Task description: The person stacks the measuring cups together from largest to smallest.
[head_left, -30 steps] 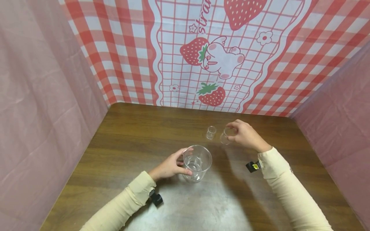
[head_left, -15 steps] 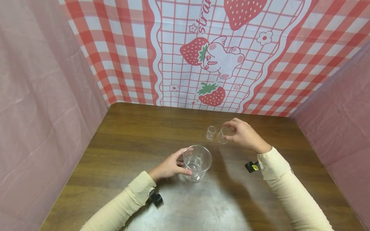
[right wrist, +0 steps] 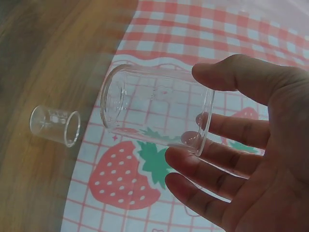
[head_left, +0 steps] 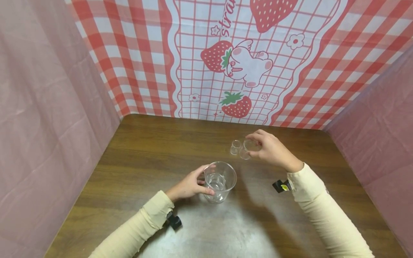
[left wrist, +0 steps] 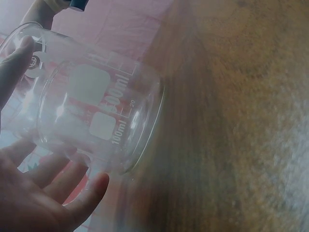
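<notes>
The medium beaker point(right wrist: 152, 107), pinched by the right hand point(head_left: 271, 148), is being shifted leftward, its gap to the smallest beaker point(head_left: 235, 147) (just beside it) being narrowed, while the large beaker point(head_left: 221, 182) is being gripped by the left hand point(head_left: 191, 184)

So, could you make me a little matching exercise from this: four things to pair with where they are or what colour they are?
Things:
1. Big beaker
2. Little beaker
3. Mid-sized beaker
4. Sleeves

Places or colours:
a. Standing on the table, no hand touching
b. Cream
c. Held in the left hand
d. Held in the right hand

Pairs: 1-c, 2-a, 3-d, 4-b
</notes>
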The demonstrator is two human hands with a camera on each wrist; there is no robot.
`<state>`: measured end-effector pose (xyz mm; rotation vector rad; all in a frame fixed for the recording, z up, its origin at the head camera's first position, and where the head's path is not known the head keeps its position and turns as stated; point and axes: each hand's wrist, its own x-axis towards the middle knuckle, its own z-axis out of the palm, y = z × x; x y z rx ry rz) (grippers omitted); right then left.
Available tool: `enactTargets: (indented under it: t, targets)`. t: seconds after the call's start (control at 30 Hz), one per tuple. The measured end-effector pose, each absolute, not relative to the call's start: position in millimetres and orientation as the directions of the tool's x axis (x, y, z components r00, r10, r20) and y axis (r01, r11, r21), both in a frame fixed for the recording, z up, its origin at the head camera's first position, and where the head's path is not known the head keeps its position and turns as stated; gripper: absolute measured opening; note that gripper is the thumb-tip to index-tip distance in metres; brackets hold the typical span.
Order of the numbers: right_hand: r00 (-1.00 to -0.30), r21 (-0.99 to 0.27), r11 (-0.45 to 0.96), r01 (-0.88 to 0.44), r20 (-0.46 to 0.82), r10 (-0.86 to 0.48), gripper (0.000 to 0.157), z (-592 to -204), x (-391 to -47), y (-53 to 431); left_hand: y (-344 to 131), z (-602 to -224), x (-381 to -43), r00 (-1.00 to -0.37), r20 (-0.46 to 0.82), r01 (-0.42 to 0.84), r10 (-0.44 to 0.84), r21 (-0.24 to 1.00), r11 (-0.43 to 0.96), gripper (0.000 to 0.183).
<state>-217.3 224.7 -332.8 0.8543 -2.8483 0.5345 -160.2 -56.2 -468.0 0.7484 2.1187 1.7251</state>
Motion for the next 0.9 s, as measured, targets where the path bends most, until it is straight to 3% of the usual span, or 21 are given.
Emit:
enactTargets:
  t: [0.47, 0.9]
  targets:
    - [-0.823, -0.339, 0.751, -0.566, 0.187, -0.536, 0.045, -321, -208, 215, -56, -467, -161, -0.814, 0.087, 0.201, 0.574, 0.97, 0.138, 0.083]
    - [-0.771, -0.341, 0.694, -0.634, 0.201, -0.605, 0.045, -315, -196, 203, -55, -467, -160, -0.816, 0.08, 0.18, 0.573, 0.976, 0.121, 0.082]
